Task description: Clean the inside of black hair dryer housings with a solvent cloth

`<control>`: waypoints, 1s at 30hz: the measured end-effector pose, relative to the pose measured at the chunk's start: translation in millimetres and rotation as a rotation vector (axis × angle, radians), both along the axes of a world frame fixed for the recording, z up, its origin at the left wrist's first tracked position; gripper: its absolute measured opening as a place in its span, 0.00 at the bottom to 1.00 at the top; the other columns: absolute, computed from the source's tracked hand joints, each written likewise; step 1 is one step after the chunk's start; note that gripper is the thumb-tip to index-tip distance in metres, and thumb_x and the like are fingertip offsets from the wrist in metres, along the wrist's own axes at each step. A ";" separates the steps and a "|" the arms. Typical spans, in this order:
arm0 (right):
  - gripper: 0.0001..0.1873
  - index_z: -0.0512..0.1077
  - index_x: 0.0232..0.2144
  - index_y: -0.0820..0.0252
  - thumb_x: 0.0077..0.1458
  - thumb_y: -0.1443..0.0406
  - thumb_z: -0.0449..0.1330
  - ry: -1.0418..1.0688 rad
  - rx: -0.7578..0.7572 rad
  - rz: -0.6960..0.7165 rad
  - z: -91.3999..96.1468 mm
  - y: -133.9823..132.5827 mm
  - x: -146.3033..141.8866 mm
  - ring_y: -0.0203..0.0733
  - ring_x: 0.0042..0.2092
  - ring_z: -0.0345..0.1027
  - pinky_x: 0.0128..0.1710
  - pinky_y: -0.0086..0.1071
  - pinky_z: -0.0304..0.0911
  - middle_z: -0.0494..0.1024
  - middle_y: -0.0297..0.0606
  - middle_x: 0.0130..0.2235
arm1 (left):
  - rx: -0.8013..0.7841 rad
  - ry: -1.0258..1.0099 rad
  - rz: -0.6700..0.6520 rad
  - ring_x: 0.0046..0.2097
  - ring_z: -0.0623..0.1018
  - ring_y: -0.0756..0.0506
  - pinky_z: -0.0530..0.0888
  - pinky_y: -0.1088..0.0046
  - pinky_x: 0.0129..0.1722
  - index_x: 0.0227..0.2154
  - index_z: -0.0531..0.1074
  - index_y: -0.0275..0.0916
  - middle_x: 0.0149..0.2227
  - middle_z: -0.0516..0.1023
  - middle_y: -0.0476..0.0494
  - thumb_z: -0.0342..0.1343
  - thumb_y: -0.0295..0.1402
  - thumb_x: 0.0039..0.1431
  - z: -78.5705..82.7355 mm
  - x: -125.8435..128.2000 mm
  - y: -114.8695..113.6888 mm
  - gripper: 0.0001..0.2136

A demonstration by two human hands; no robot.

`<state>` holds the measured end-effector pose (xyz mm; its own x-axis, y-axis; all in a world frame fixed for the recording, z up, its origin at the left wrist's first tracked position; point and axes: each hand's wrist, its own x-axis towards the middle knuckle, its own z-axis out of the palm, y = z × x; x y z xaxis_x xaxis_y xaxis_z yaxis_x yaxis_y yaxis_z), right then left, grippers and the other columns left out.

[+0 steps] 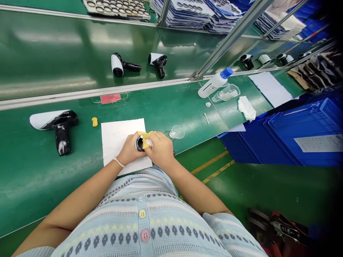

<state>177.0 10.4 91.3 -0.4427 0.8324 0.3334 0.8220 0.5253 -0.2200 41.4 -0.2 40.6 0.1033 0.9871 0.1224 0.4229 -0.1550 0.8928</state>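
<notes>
Paper (118,139), a white sheet, lies on the green table (171,107), and above it we find the left hand (130,150) and right hand (160,150) close together, clamped on a small dark round piece (139,144) (its glossy rim shows, though the fingers hide most of it). We see the right hand's fingers (151,135) pressing a yellow cloth (146,140) against that piece. A beaded bracelet (119,162) circles the left wrist. Just beside the right hand sits a shallow glass dish (177,132). To the left we note a black-and-white hair dryer (57,130) and a small yellow lump (94,121). Farther along lie a squeeze bottle with a blue cap (215,82), a glass beaker (227,92) and a crumpled white rag (247,108).
</notes>
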 end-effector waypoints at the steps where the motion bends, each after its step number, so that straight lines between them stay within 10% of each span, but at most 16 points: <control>1: 0.03 0.64 0.25 0.58 0.48 0.70 0.53 -0.019 -0.019 -0.010 0.3 -1.3 -2.1 0.40 0.30 0.62 0.28 0.31 0.49 0.71 0.35 0.26 | -0.009 0.000 0.001 0.32 0.74 0.47 0.71 0.71 0.36 0.38 0.67 0.41 0.32 0.77 0.51 0.61 0.34 0.39 0.1 -0.3 -0.2 0.19; 9: 0.03 0.70 0.29 0.60 0.48 0.70 0.57 -0.088 -0.172 0.303 17.4 -1.0 0.2 0.39 0.33 0.66 0.31 0.30 0.55 0.76 0.36 0.30 | -0.004 -0.155 -0.055 0.40 0.76 0.43 0.73 0.65 0.42 0.39 0.67 0.39 0.38 0.76 0.45 0.57 0.32 0.46 -5.8 -1.9 0.5 0.15; 16: 0.08 0.71 0.32 0.58 0.56 0.70 0.52 0.322 0.121 0.291 29.4 -3.3 33.1 0.38 0.26 0.63 0.26 0.31 0.61 0.73 0.34 0.25 | -0.072 -0.221 -0.011 0.45 0.76 0.40 0.73 0.59 0.47 0.47 0.56 0.43 0.44 0.74 0.41 0.65 0.37 0.42 10.8 -15.6 2.6 0.31; 21: 0.12 0.71 0.39 0.54 0.53 0.73 0.57 0.629 0.228 0.111 3.6 -12.0 65.4 0.36 0.25 0.63 0.24 0.31 0.63 0.73 0.33 0.26 | -0.024 -0.098 0.038 0.50 0.74 0.37 0.70 0.56 0.52 0.45 0.58 0.43 0.46 0.73 0.40 0.64 0.42 0.45 68.4 -93.4 44.7 0.27; 30: 0.11 0.74 0.37 0.45 0.54 0.65 0.55 0.570 0.184 0.094 -96.2 -6.7 58.3 0.45 0.20 0.69 0.16 0.36 0.68 0.72 0.32 0.21 | -0.062 0.615 0.235 0.46 0.76 0.36 0.71 0.63 0.48 0.45 0.71 0.38 0.46 0.78 0.39 0.56 0.51 0.44 160.9 -255.5 199.6 0.27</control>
<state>235.3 3.7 -4.8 -0.2207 0.7044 0.6746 0.5497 0.6612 -0.5105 -214.1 199.3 201.5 -0.0825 0.9953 0.0515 0.8750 0.0476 0.4818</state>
